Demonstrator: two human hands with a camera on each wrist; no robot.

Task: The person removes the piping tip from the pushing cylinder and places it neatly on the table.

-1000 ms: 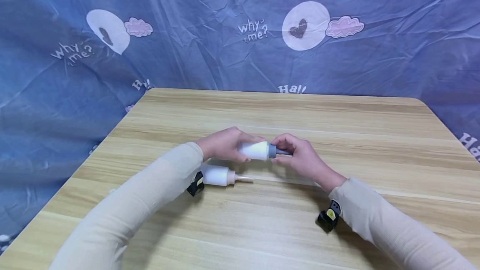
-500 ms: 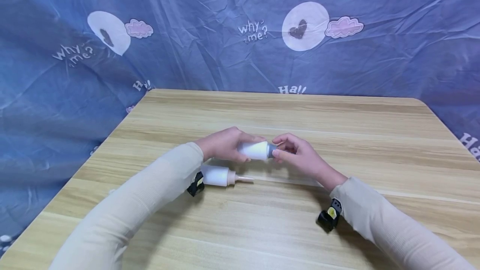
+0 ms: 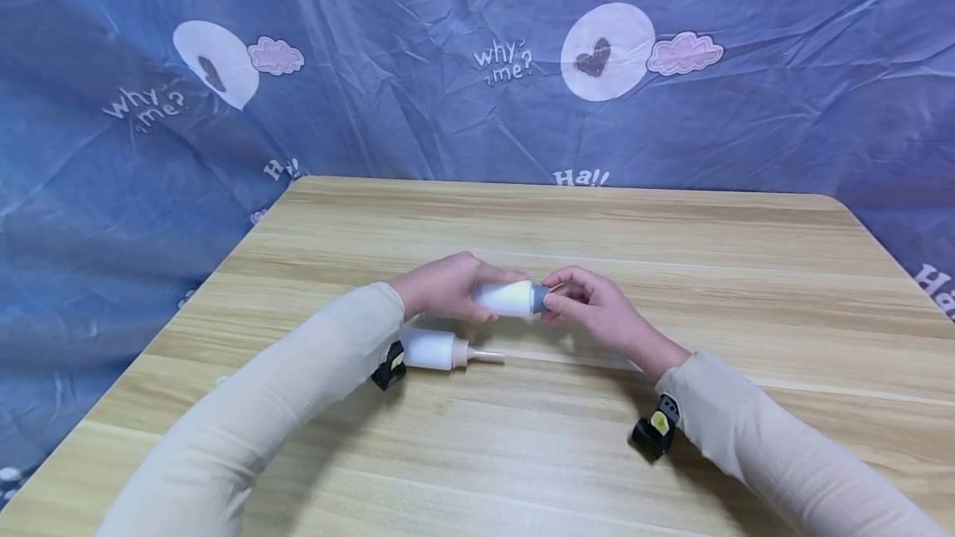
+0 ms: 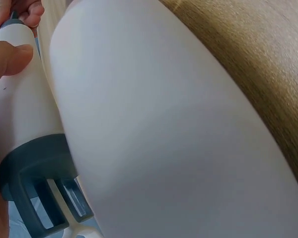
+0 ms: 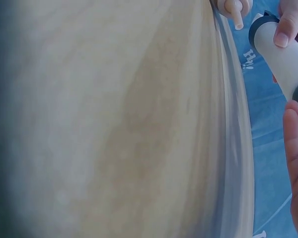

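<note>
My left hand [image 3: 451,286] grips a white bottle [image 3: 507,298] lying sideways just above the wooden table. My right hand [image 3: 608,309] pinches the bottle's grey-blue nozzle cap [image 3: 540,299] with thumb and fingers; the nozzle's tip is mostly hidden by them. In the left wrist view a dark slotted end piece [image 4: 37,161] shows at the bottle's other end. Nearer to me lies a second white bottle [image 3: 429,350] with a beige-pink nozzle [image 3: 485,356], its far left part behind my left forearm. A smooth pale surface, apparently this second bottle, fills much of the left wrist view.
The wooden table [image 3: 567,454] spreads around both hands. Blue printed cloth [image 3: 418,98] hangs behind its far edge and along the left side. Black wrist cameras [image 3: 655,433] sit near the sleeves' cuffs.
My right thumb has shifted up onto the near side of the nozzle cap, and the nozzle seen earlier is now mostly covered. My left hand and both bottles stay in place.
</note>
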